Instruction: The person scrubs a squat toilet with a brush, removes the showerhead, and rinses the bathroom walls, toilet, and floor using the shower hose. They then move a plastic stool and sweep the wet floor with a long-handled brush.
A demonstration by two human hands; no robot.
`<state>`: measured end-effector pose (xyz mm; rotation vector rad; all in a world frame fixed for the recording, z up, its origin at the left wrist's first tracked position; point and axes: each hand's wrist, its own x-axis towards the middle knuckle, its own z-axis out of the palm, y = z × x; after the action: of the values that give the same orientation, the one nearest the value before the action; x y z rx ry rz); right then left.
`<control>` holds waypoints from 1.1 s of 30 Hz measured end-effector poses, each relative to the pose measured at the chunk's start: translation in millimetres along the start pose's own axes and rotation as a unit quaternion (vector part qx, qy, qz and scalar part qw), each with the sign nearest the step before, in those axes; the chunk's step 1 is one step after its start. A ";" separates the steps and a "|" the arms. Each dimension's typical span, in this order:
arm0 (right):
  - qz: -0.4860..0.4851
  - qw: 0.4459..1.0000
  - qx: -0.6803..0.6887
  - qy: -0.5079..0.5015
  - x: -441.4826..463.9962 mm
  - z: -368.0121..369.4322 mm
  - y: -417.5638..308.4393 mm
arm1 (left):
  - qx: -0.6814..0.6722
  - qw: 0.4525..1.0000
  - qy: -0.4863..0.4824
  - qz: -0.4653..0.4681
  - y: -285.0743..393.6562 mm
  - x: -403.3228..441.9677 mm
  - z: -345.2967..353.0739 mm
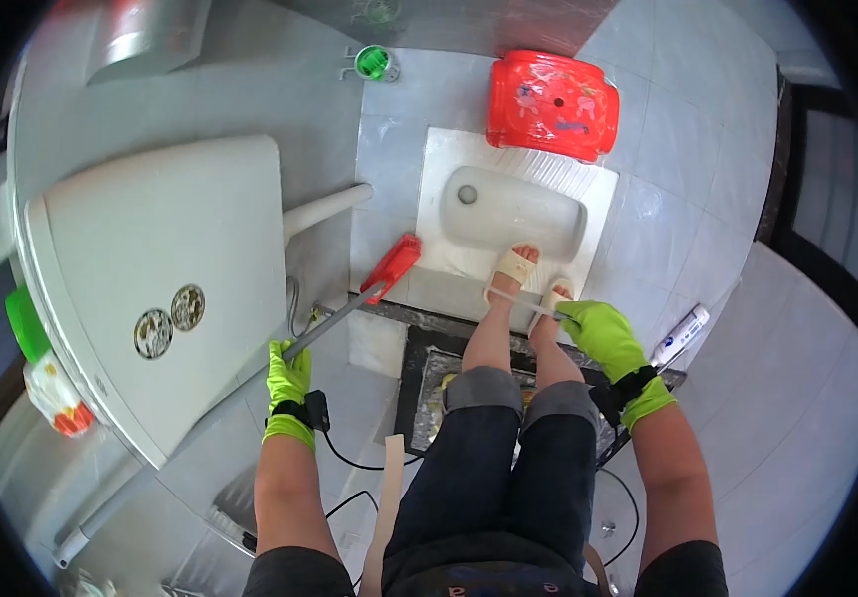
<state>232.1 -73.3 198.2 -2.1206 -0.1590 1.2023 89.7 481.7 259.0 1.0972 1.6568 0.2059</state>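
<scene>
My left hand (289, 380), in a bright green glove, is wrapped round the grey handle of a long-handled brush (334, 318). Its red head (392, 267) is angled toward the left edge of the white squat toilet (508, 214); the bristles cannot be made out. My right hand (603, 341), gloved the same way, is closed on one end of a thin, pale stick (523, 300). That stick reaches left across my shins, just above the sandals (516, 264). To the right of this hand stands a white-and-blue bottle (680, 334).
Behind the toilet sits a red plastic stool (553, 104). A holder with something green (373, 63) is at the back wall. On the left, a big white appliance (165, 289) and a pipe (327, 210) take up room. A dark-edged step (419, 338) lies under my legs.
</scene>
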 end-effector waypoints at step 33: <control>-0.121 0.986 0.095 0.066 -40.3 0.0 -68.0 | 0.242 0.915 -0.174 0.271 1.3 -192.4 43.0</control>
<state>224.1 -38.5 268.7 -1.9439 -0.2254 0.8968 124.0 324.1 372.4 1.8477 1.0736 -0.0559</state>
